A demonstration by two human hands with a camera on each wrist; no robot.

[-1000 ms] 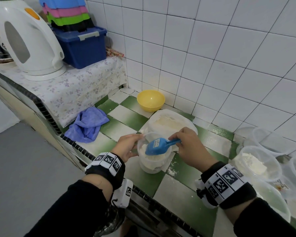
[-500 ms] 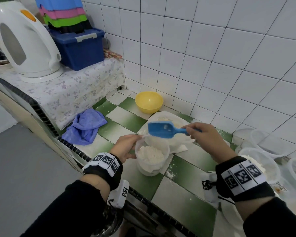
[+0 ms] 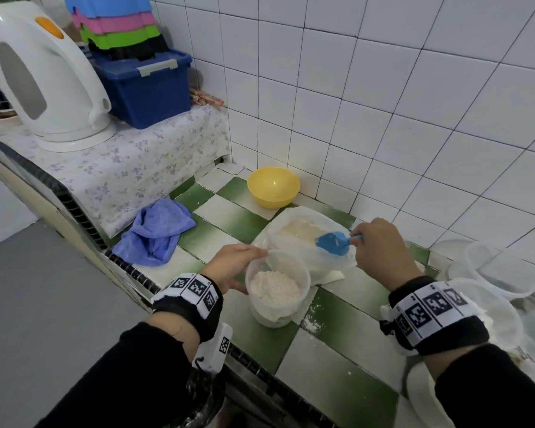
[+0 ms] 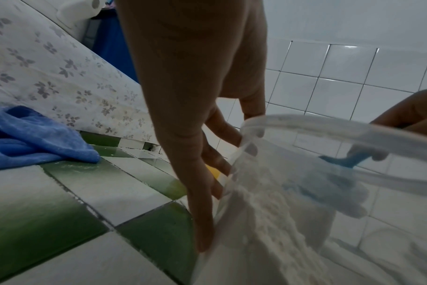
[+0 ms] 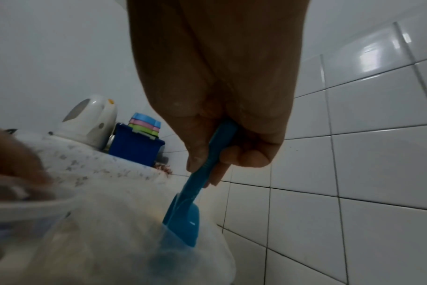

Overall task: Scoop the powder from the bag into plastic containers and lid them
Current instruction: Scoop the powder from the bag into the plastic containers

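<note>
the left hand (image 3: 233, 267) grips the near-left side of the clear plastic container (image 3: 277, 288), thumb at the rim and fingers (image 4: 202, 212) laid down its wall. the container stands on the green-and-white checked tabletop (image 3: 337, 378), partly filled with white powder (image 3: 274, 288).

the right hand (image 3: 379, 253) is curled round the handle of the blue scoop (image 3: 332, 241), thumb and fingers (image 5: 246, 156) pinching it. the scoop's bowl sits at the open mouth of the white plastic bag (image 3: 303, 242), which lies just behind the container, touching it, with pale powder showing inside. some white dust clings to the scoop.

behind the bag, against the tiled wall, sits a yellow bowl (image 3: 273, 186). left of the container, apart from it, lies a crumpled blue cloth (image 3: 155, 233). further left, on a raised shelf with a flowered cover, stand a white kettle (image 3: 44, 78) and a dark blue box (image 3: 145, 88). right of the container are more clear containers (image 3: 488, 267), 1 behind the right wrist holding powder.
</note>
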